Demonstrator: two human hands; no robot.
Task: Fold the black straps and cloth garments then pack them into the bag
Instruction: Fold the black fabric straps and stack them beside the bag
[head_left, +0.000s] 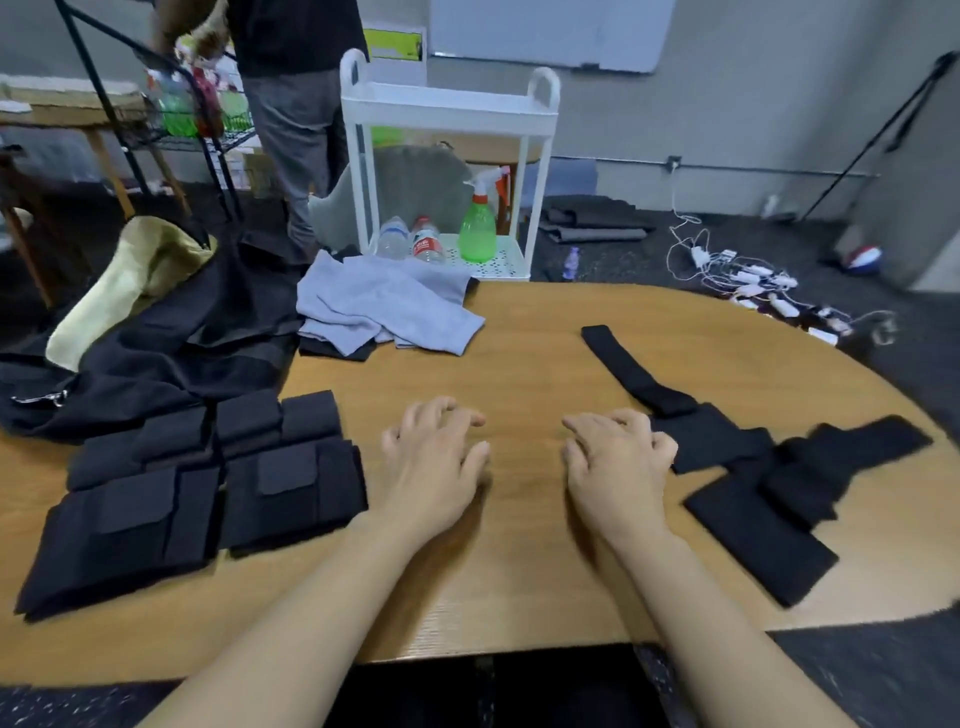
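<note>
black folded straps (208, 488) sit left; my hands (436, 457) (618, 462) hover empty, so next i'd reach right for the unfolded straps (753, 483).

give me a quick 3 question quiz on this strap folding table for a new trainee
1. True or false: the left hand is gripping a strap.
2. Which lies on the person's right side of the table?
A. folded black straps
B. unfolded black straps
C. grey cloth
3. Fill in: the grey cloth lies at the table's far edge, just right of the black ____.

Key
1. False: both the left hand and the right hand hold nothing, fingers loosely curled over bare wood.
2. B: the unfolded black straps; the folded black straps lie on the left.
3. bag.
</note>
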